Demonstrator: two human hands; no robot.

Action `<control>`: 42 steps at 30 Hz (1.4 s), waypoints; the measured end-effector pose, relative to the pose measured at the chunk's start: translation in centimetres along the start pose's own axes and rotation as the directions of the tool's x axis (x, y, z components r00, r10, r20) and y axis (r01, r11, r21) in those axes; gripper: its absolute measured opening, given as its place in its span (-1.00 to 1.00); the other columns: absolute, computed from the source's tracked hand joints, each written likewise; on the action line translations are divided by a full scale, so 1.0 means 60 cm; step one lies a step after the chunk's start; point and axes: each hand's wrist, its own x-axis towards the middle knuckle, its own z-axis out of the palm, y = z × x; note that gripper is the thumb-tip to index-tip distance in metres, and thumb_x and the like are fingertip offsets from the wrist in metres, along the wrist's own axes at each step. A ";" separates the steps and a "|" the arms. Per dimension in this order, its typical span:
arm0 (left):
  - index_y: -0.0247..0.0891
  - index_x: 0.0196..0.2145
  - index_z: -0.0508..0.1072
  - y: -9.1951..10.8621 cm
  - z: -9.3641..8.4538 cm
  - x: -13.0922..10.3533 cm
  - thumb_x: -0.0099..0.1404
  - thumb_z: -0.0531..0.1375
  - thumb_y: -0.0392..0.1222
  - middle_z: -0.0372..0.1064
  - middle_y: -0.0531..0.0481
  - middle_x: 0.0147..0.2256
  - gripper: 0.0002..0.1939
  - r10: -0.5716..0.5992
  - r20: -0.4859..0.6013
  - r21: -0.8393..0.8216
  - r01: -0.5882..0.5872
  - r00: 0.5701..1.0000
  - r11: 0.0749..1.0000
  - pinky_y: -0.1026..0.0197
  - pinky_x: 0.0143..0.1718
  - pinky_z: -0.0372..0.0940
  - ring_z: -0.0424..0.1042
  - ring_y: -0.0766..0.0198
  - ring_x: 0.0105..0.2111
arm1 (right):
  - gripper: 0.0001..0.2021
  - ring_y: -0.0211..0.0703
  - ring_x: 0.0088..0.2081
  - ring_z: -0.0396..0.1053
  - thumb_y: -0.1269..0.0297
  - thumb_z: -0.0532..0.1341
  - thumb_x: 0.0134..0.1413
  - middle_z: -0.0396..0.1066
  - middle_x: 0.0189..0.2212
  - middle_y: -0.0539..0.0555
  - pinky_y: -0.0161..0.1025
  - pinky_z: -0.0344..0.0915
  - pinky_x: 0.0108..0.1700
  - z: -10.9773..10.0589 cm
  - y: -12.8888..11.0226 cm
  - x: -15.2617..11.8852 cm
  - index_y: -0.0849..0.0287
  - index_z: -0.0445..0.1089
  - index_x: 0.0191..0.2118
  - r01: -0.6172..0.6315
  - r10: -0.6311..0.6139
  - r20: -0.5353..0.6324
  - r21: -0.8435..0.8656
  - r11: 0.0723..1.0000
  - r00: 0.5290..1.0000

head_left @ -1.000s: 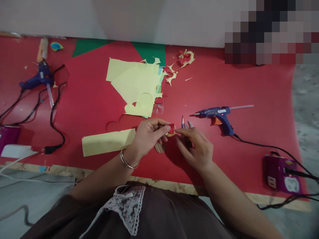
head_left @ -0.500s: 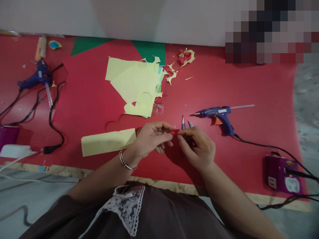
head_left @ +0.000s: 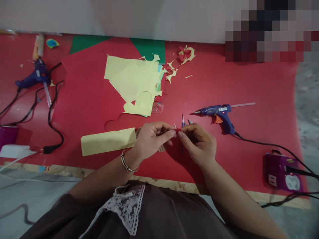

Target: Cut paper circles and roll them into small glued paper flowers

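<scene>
Between the fingertips of both hands is a small red piece (head_left: pixel 177 130), mostly covered by the fingers. My left hand (head_left: pixel 154 139) pinches its left end, thumb against fingers, with a bangle at the wrist. At its right end my right hand (head_left: pixel 199 142) pinches with thumb and forefinger. Just beyond the hands lie a slim blue tool (head_left: pixel 182 120) and grey metal tips (head_left: pixel 190 122), partly hidden by the right hand. A pale yellow strip (head_left: pixel 108 142) lies left of my left hand. To the right rests a blue glue gun (head_left: pixel 215 111) with an orange trigger.
Cut yellow sheets (head_left: pixel 134 79) lie on the red tabletop (head_left: pixel 239 79), with yellow and red scraps (head_left: pixel 186 54) beside them. A second glue gun (head_left: pixel 37 76) and black cables are at left. A purple box (head_left: pixel 281 172) with cables stands at right.
Both thumbs have moved onto the red piece, and less of it shows. The right fingers have shifted slightly. The view has moved a little.
</scene>
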 end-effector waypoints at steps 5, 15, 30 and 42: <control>-0.31 -0.22 0.58 0.002 0.000 0.001 0.28 0.40 0.01 0.49 0.04 -0.54 -0.69 -0.043 0.008 -0.049 0.044 0.999 0.998 0.36 -0.64 0.33 0.38 0.42 -0.67 | -0.91 -0.30 -0.50 0.34 0.25 0.34 0.26 0.45 -0.47 -0.05 -0.30 0.25 -0.44 0.000 0.001 0.000 0.11 0.49 -0.28 -0.020 0.020 0.015 0.035 0.999 1.000; -0.29 -0.25 0.57 0.004 0.003 -0.001 0.25 0.41 -0.03 0.45 0.08 -0.56 -0.73 0.026 -0.012 -0.025 -0.026 1.000 0.999 0.37 -0.64 0.33 0.37 0.43 -0.67 | -0.92 -0.28 -0.48 0.37 0.22 0.36 0.26 0.46 -0.47 -0.05 -0.29 0.27 -0.42 0.001 0.002 0.000 0.09 0.52 -0.24 -0.066 0.064 0.034 0.082 0.994 0.997; -0.28 -0.18 0.60 0.006 0.005 -0.006 0.38 0.32 0.13 0.53 0.02 -0.52 -0.63 0.065 -0.012 0.059 -0.064 0.998 0.996 0.39 -0.57 0.40 0.45 0.40 -0.62 | -0.90 -0.30 -0.52 0.29 0.23 0.33 0.26 0.40 -0.50 -0.06 -0.29 0.22 -0.46 -0.001 0.001 0.001 0.10 0.50 -0.28 -0.044 0.043 0.014 0.058 0.997 0.999; -0.29 -0.21 0.67 0.001 0.004 -0.002 0.35 0.38 0.01 0.62 -0.03 -0.47 -0.72 0.049 -0.027 0.000 -0.049 0.998 0.999 0.41 -0.53 0.41 0.53 0.39 -0.55 | -0.94 -0.30 -0.50 0.33 0.26 0.34 0.26 0.43 -0.47 -0.06 -0.30 0.23 -0.45 0.001 0.005 -0.003 0.10 0.51 -0.24 -0.048 0.047 0.010 0.079 0.996 0.999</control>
